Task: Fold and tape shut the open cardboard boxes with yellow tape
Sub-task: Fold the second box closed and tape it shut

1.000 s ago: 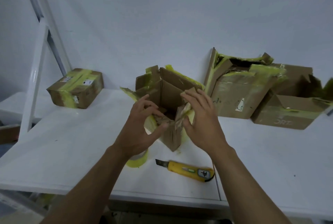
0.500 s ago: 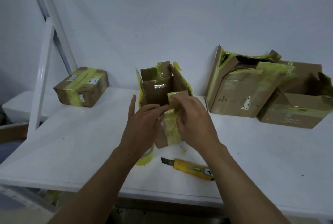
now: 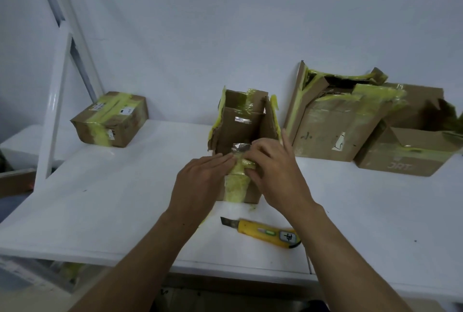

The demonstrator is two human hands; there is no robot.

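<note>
A small open cardboard box [image 3: 244,126] with torn flaps and yellow tape remnants stands upright at the middle of the white table [image 3: 112,199]. My left hand [image 3: 200,181] lies with straight fingers against the box's near left edge. My right hand [image 3: 273,171] curls over the near flap and pinches it down at the box's front rim. A strip of yellow tape [image 3: 235,186] runs down the box's front face between my hands. The yellow tape roll is almost wholly hidden under my left wrist.
A yellow utility knife [image 3: 265,231] lies near the table's front, blade pointing left. A taped-shut box [image 3: 110,118] sits at the far left. Two larger open boxes [image 3: 335,121] [image 3: 411,143] stand at the back right. A white frame post [image 3: 52,121] rises on the left.
The box has been turned from corner-on to square-on and upright. My right hand has pushed the near flap down at the front rim, and my left fingers have straightened against the box.
</note>
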